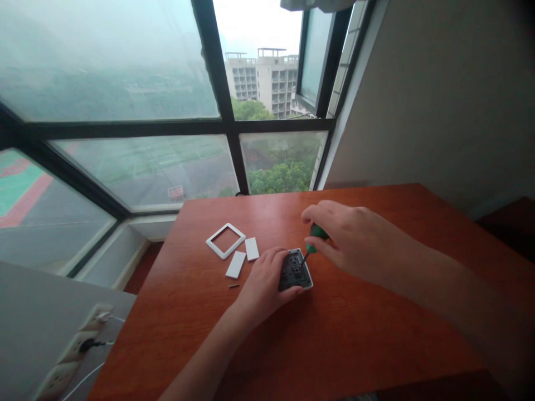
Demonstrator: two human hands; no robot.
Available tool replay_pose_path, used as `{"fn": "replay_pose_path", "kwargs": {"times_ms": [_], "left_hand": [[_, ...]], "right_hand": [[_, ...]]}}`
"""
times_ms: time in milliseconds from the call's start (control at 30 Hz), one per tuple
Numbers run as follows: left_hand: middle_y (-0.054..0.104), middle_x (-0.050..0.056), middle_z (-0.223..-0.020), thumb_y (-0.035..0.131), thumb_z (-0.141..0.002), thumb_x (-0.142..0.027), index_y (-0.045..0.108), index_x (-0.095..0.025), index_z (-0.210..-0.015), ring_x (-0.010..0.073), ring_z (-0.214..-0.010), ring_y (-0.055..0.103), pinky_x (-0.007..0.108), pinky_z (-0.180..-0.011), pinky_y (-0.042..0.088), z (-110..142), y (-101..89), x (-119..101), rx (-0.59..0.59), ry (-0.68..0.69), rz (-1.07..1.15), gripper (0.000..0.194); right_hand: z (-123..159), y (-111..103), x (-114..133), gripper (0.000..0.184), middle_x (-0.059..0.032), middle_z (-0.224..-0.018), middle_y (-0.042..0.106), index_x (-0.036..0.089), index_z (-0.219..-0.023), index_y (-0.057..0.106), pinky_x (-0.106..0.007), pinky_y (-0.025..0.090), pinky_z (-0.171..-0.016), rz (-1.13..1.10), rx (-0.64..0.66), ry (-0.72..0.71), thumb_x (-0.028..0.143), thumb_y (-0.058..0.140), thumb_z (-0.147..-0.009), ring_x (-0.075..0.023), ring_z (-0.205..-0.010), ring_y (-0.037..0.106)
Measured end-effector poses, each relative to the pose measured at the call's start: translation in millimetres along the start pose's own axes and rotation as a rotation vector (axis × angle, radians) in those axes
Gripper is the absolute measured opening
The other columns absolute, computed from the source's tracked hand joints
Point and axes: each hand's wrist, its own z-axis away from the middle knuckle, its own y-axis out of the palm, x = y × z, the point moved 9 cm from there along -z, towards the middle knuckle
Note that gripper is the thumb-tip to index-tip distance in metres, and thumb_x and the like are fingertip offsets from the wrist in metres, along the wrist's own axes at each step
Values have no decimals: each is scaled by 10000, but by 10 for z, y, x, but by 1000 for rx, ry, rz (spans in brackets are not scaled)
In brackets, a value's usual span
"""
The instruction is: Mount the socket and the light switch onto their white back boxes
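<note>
My left hand [267,278] is closed round the left side of a wall switch body [296,270], dark inside with a white edge, which rests on the table. In my right hand [343,228] is a screwdriver [311,245] with a green handle, tilted, its shaft pointing down into the dark inside of the switch. Whether the tip sits in a screw is too small to tell. Left of my left hand lie a white square frame [226,225], two white rocker plates [236,264] and a small screw [234,286].
The reddish-brown wooden table [355,334] stands against a window with dark frames [232,129]. A grey wall [434,100] rises on the right. At lower left are wall sockets [69,356] with a black plug [87,345] and white cables.
</note>
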Motion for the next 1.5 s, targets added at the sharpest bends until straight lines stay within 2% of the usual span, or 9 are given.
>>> {"fn": "replay_pose_path", "kwargs": {"times_ms": [367, 633, 833, 900, 1000, 1033, 1167, 1300, 1500], "left_hand": [[502, 96, -1326, 791, -685, -324, 432, -243, -1284, 310, -1220, 478, 485, -1034, 395, -5, -8, -20, 9, -2, 2, 703], [508, 96, -1320, 790, -687, -330, 444, -231, -1272, 308, -1216, 483, 484, -1032, 399, 3, 0, -2, 5, -8, -6, 687], [496, 112, -1344, 804, -675, -373, 433, -236, -1298, 321, -1227, 479, 500, -1028, 399, -2, -8, -4, 3, -3, 2, 738], [492, 116, -1354, 798, -686, -383, 439, -239, -1298, 319, -1233, 476, 497, -1022, 405, -18, -135, 5, -38, -6, -19, 724], [546, 111, -1289, 707, -790, -339, 500, -227, -1230, 284, -1176, 527, 461, -974, 445, 12, -486, 65, -165, -31, -81, 499], [584, 100, -1227, 653, -833, -315, 538, -227, -1174, 264, -1122, 561, 439, -942, 466, 49, -618, 100, -211, -46, -104, 370], [672, 39, -943, 535, -895, -279, 619, -227, -950, 188, -847, 640, 331, -775, 512, 310, -928, 296, -241, -123, -199, 112], [669, 20, -889, 527, -895, -270, 631, -231, -908, 182, -787, 647, 292, -690, 501, 615, -904, 487, -130, -196, -310, 112], [648, 29, -989, 532, -893, -287, 640, -260, -986, 208, -881, 652, 308, -753, 516, 822, -770, 574, -51, -227, -409, 146]], "right_hand": [[-57, -22, -8, 243, -40, -774, 648, 216, -881, 560, -287, 185, -483, 260, -31, 111, 456, 529, -895, -201, -614, 594], [-18, -80, -29, 196, -29, -768, 665, 221, -848, 585, -280, 243, -516, 157, -66, 99, 415, 563, -872, -192, -657, 595], [267, -175, -595, 242, -12, -647, 635, 211, -784, 644, -279, 318, -535, -161, -322, 351, 449, 622, -822, -168, -588, 562], [406, 91, -889, 257, -15, -674, 639, 211, -800, 650, -277, 354, -535, -392, -397, 504, 467, 648, -792, -163, -580, 563], [624, 879, -1228, 295, 10, -611, 583, 202, -829, 621, -258, 388, -489, -1046, -442, 781, 482, 676, -751, -153, -537, 557], [684, 1144, -1261, 285, 4, -673, 602, 198, -829, 614, -251, 406, -503, -1272, -476, 850, 444, 708, -721, -149, -577, 572], [723, 1787, -1107, 276, -29, -731, 632, 173, -856, 637, -240, 405, -455, -1515, -356, 870, 419, 649, -732, -150, -574, 580], [723, 2010, -952, 308, -4, -641, 600, 168, -834, 645, -212, 323, -386, -1623, -310, 849, 455, 658, -723, -118, -496, 517], [732, 2048, -899, 396, 18, -550, 560, 166, -844, 630, -188, 297, -390, -1646, -285, 818, 552, 655, -762, -96, -476, 473]]}}
